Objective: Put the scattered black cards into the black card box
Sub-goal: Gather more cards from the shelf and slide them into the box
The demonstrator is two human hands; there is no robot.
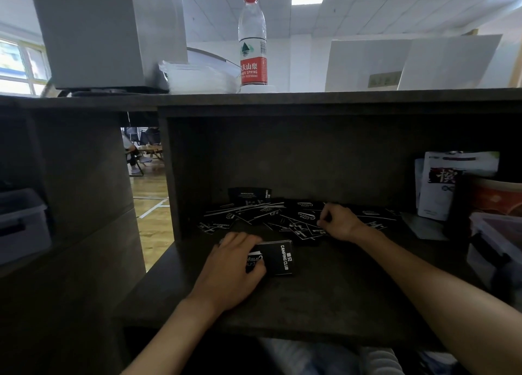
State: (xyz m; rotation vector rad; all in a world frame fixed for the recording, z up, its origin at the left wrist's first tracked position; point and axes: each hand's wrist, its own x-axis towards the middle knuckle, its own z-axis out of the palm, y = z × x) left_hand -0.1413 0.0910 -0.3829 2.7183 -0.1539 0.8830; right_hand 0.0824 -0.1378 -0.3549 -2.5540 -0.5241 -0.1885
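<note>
Black cards with white print (pixel 254 213) lie scattered in a heap across the back of a dark wooden shelf (pixel 324 295). A black card box marked "CAMPING CLUB" (pixel 282 257) lies flat in front of the heap, and my left hand (pixel 234 264) rests on its left part, gripping it. My right hand (pixel 337 222) is among the cards on the right of the heap, fingers curled and pinching a card. A second black box piece (pixel 250 195) stands at the back behind the cards.
The shelf sits inside a dark cubby with a wall on the left (pixel 172 176). White packets (pixel 446 185) and a clear plastic container (pixel 497 241) crowd the right side. A water bottle (pixel 252 38) stands on the top board above.
</note>
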